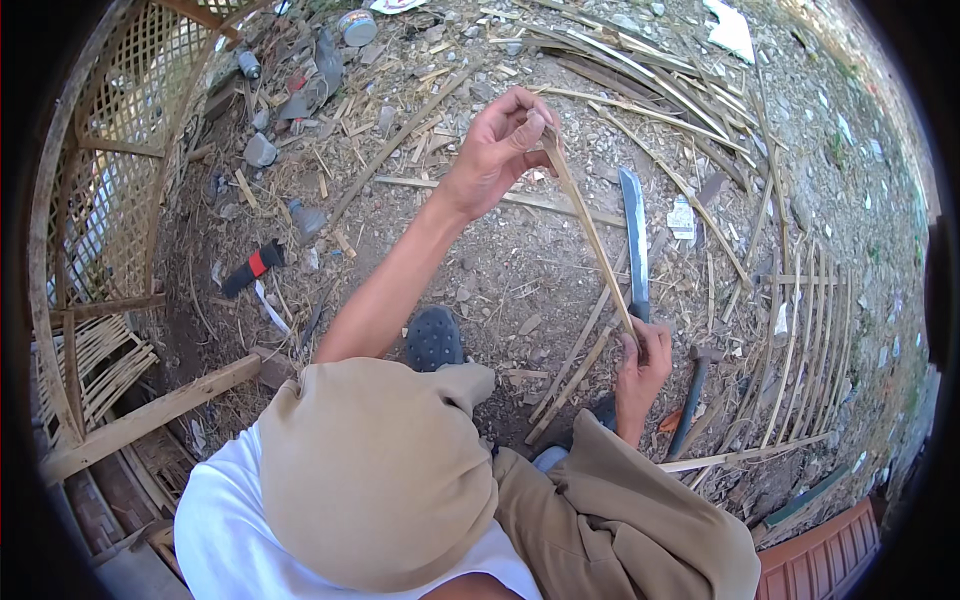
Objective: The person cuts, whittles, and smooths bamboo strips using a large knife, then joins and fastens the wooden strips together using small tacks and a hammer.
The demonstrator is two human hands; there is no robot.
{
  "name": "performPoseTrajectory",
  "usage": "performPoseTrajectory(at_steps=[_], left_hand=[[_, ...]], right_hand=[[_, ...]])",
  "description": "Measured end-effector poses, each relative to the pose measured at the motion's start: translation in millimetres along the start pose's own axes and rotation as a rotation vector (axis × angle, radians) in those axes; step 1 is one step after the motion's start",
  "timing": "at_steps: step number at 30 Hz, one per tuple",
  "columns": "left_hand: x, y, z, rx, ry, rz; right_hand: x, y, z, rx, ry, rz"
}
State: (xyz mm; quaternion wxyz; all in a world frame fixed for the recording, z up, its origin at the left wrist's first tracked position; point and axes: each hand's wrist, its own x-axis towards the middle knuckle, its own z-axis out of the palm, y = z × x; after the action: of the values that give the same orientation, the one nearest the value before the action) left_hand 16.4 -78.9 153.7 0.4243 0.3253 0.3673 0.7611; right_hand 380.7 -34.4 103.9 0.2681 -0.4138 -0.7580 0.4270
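Observation:
A thin, long bamboo strip (590,225) slants between my two hands in front of me. My left hand (503,150) pinches its far end between thumb and fingers. My right hand (642,375) is closed at its near end, beside my right knee. A machete (637,235) with a long, shiny blade points away from me, just right of the strip. Its dark handle runs down to my right fingers, and I cannot tell whether they grip it too. On the ground right of that hand lies a hammer (690,400) with a dark handle.
Long bamboo strips (660,85) lie piled at the far right. A slatted bamboo frame (805,340) rests at the right. Lattice panel (130,90) and wooden beam (160,415) stand at the left. A black sheath-like object with a red band (257,265) lies on the littered ground.

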Motion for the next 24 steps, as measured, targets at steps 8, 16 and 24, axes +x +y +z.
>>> performPoseTrajectory(at_steps=[8, 16, 24], left_hand=[[-1.3, -2.9, 0.2, 0.032, 0.029, -0.016], [-69.3, -22.2, -71.9, 0.034, 0.379, -0.296], [-177.8, -59.8, -22.9, -0.122, 0.206, -0.509]], right_hand=[[-0.5, 10.7, -1.3, -0.001, 0.009, -0.024], [-0.5, -13.9, 1.2, -0.054, -0.145, 0.010], [0.0, -20.0, 45.1, 0.247, -0.599, 0.056]])
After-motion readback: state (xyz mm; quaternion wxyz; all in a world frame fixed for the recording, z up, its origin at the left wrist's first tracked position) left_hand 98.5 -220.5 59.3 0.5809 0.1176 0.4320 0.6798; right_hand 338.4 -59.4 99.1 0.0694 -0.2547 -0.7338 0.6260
